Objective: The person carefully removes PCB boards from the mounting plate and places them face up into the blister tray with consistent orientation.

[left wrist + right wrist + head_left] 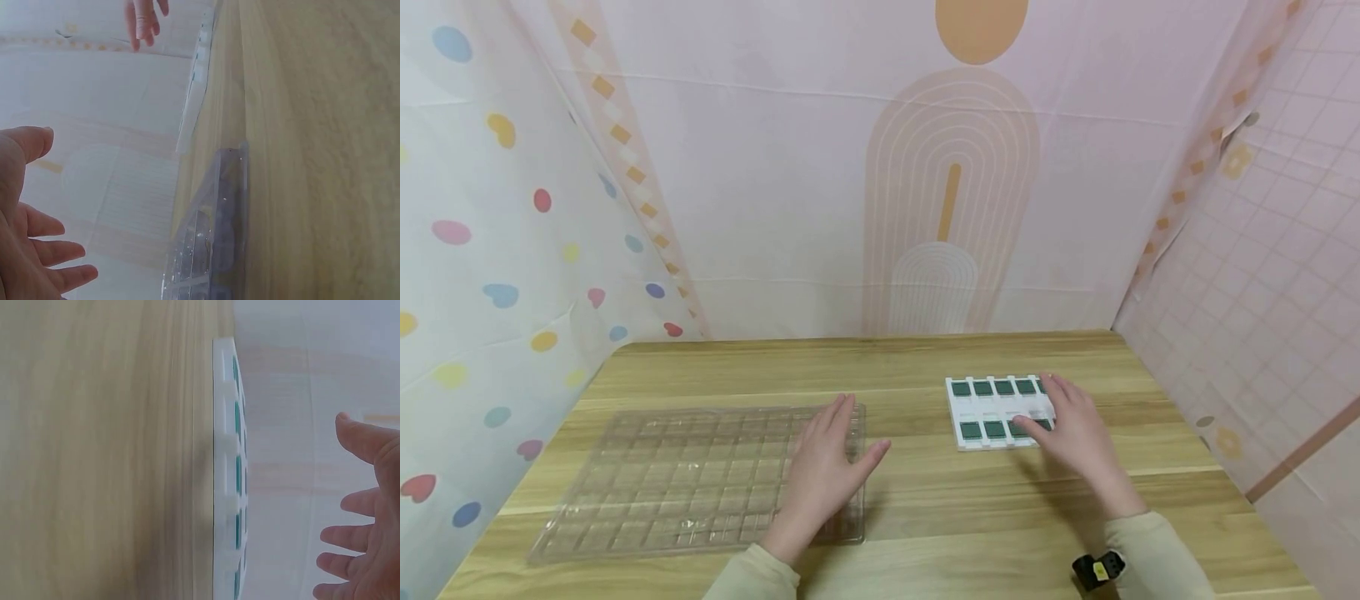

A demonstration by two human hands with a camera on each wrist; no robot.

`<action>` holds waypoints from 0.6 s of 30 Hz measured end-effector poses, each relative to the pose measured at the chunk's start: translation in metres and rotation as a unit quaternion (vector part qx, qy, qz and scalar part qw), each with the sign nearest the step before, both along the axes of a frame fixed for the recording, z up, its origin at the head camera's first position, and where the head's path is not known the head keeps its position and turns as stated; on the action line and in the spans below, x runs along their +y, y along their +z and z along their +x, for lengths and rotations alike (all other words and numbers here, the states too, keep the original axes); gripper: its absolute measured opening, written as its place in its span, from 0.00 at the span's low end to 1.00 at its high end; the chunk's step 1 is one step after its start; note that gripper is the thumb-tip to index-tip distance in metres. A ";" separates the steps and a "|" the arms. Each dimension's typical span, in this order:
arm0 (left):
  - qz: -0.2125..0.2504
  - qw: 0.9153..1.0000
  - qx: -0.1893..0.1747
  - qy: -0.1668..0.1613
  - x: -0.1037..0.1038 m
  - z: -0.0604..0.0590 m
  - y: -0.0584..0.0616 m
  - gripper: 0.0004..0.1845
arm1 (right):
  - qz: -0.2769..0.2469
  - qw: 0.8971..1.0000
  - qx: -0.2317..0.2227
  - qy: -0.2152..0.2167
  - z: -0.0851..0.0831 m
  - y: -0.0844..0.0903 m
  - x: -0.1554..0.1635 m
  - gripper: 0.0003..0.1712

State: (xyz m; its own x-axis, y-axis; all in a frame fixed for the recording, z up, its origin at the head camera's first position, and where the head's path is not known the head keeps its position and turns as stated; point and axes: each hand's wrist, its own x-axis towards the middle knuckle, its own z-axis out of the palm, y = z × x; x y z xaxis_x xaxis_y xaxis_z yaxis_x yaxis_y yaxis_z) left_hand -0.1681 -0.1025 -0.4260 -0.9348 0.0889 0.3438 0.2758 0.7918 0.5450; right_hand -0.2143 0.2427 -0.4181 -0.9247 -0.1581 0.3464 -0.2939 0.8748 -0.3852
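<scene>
From the head view I am seeing both hands laid out over the counter (925,492). My left hand (823,467) is spreading flat, fingers apart and straight, over the right end of a clear plastic tray (700,479) whose many small pockets run off to the left of that grip. My right hand (1071,429) is reaching with straight, slightly spread fingers onto the right part of a white tray (992,411), where green chips (992,387) are sitting in two rows under and left of the fingers.

The left wrist view is showing the clear plastic tray (212,244) edge-on, with a gap of air between the open palm (25,237) and it; I cannot tell from the head view alone whether the hand is touching. The right wrist view is showing the white tray (225,487) edge-on, with the right grip (362,531) open and standing off it.

I am reading no writing or labels anywhere.
</scene>
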 end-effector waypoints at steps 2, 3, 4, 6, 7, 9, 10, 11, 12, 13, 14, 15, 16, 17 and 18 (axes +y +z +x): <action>0.012 1.000 -0.005 -0.002 0.000 0.000 0.001 0.45 | -0.006 1.000 0.002 -0.002 -0.002 0.000 0.004 0.46; 0.015 1.000 -0.007 -0.003 0.000 0.000 0.001 0.45 | -0.009 1.000 0.001 -0.004 -0.003 0.000 0.006 0.46; 0.020 1.000 -0.008 -0.004 0.001 -0.001 0.001 0.44 | -0.013 1.000 -0.001 -0.005 -0.005 0.000 0.009 0.45; 0.029 1.000 -0.008 -0.005 0.001 -0.001 0.001 0.43 | -0.017 1.000 -0.009 -0.010 -0.006 0.000 0.013 0.45; 0.034 0.999 -0.008 -0.005 0.001 -0.002 0.001 0.43 | -0.016 1.000 -0.014 -0.013 -0.007 0.000 0.015 0.44; 0.044 0.999 -0.010 -0.005 0.001 -0.002 0.001 0.42 | -0.017 0.999 -0.029 -0.019 -0.009 0.001 0.019 0.44; 0.050 0.999 -0.012 -0.005 0.001 -0.002 0.001 0.42 | -0.017 0.999 -0.037 -0.024 -0.010 0.002 0.021 0.44; 0.055 0.998 -0.013 -0.004 0.001 -0.002 0.001 0.42 | -0.016 0.998 -0.045 -0.029 -0.010 0.002 0.022 0.43; 0.059 0.998 -0.015 -0.003 0.001 -0.002 0.001 0.42 | -0.017 0.998 -0.052 -0.033 -0.011 0.003 0.024 0.43; 0.061 0.998 -0.017 -0.003 0.002 -0.002 0.000 0.42 | -0.018 0.997 -0.061 -0.038 -0.012 0.002 0.026 0.43; 0.065 0.998 -0.018 -0.002 0.002 -0.002 0.000 0.42 | -0.020 0.997 -0.069 -0.042 -0.013 0.002 0.028 0.44; 0.067 0.998 -0.018 -0.002 0.002 -0.002 0.000 0.41 | -0.023 0.996 -0.076 -0.047 -0.014 0.002 0.029 0.44; 0.071 0.997 -0.018 -0.003 0.002 -0.002 0.000 0.41 | -0.022 0.995 -0.081 -0.049 -0.015 0.002 0.031 0.44; 0.073 0.997 -0.018 -0.004 0.002 -0.003 -0.001 0.40 | -0.023 0.995 -0.085 -0.051 -0.015 0.002 0.033 0.44; 0.077 0.997 -0.018 -0.005 0.002 -0.003 -0.001 0.40 | -0.022 0.994 -0.088 -0.052 -0.017 0.002 0.035 0.44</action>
